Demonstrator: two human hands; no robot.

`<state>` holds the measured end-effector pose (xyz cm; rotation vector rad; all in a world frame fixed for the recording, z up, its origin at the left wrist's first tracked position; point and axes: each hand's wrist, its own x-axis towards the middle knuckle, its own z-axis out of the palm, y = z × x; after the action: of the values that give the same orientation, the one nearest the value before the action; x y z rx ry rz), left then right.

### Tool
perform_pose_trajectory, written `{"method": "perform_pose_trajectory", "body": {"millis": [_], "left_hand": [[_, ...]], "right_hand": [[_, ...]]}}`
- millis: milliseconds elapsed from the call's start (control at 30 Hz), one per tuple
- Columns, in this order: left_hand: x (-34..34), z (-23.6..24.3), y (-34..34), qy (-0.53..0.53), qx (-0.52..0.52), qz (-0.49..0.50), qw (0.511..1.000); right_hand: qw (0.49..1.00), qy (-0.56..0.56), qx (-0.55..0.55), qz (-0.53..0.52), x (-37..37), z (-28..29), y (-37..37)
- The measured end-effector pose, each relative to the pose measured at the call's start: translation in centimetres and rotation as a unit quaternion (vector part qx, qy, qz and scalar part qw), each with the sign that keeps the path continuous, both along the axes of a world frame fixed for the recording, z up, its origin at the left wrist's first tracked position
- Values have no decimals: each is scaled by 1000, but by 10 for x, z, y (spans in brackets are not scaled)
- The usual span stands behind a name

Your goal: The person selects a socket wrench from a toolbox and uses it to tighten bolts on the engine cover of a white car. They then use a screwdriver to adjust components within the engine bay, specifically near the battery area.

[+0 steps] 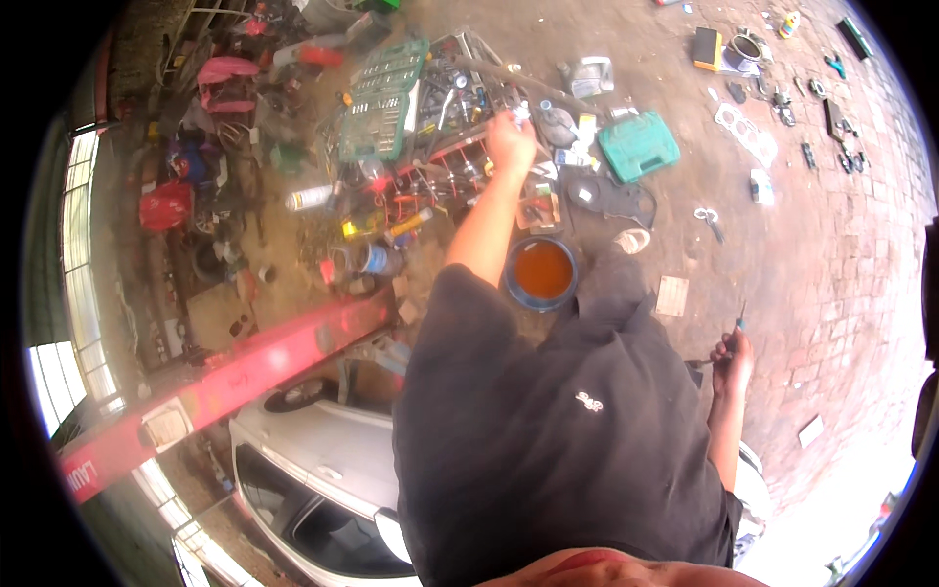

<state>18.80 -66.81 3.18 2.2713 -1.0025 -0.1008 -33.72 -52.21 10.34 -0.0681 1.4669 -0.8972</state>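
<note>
You look down on a cluttered workshop floor (pixel 822 284), bent by the fisheye rim; your dark shirt fills the lower centre. Your left hand (pixel 511 142) is stretched out to the upper centre, at the right edge of a tray (pixel 452 154) crowded with metal tools; a small white item (pixel 521 112) shows at its fingertips, though you cannot tell from here whether the fingers pinch it or only touch it.

Your right hand (pixel 734 362) is at the right of the frame, well apart from the left; its fingers are curled closed around a screwdriver-like tool (pixel 740 325) with a teal handle, its thin shaft pointing toward the top of the frame.

Left of the tray lies an open green socket case (pixel 418 64); to the right of your left hand are a grey container (pixel 558 127) and a closed teal case (pixel 638 147); just above the middle of the frame, a blue basin (pixel 541 304) holds orange-brown liquid (pixel 543 269). A red beam (pixel 254 362) crosses the lower left, above a white car (pixel 333 450).

The step in hand appears to be a reach at the tray's edge; the next move seems to call for a sure hold on the white item, clear of the neighbouring clutter, with the screwdriver-like tool kept steady.
</note>
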Motion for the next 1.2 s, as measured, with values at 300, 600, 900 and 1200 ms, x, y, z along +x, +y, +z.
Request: {"method": "perform_pose_trajectory", "body": {"millis": [300,600,900,1200], "left_hand": [[65,-49,-81,-38,181,81,979],[64,-49,-73,-131,139,131,973],[-85,-16,-68,20,-63,-229,971],[-490,118,-56,696,164,-541,443]], "right_hand": [[996,43,82,-7,20,-10,-34],[996,67,55,-26,38,16,-71],[989,90,-59,-100,-1,41,-43],[962,125,-203,-131,-93,80,22]]}}
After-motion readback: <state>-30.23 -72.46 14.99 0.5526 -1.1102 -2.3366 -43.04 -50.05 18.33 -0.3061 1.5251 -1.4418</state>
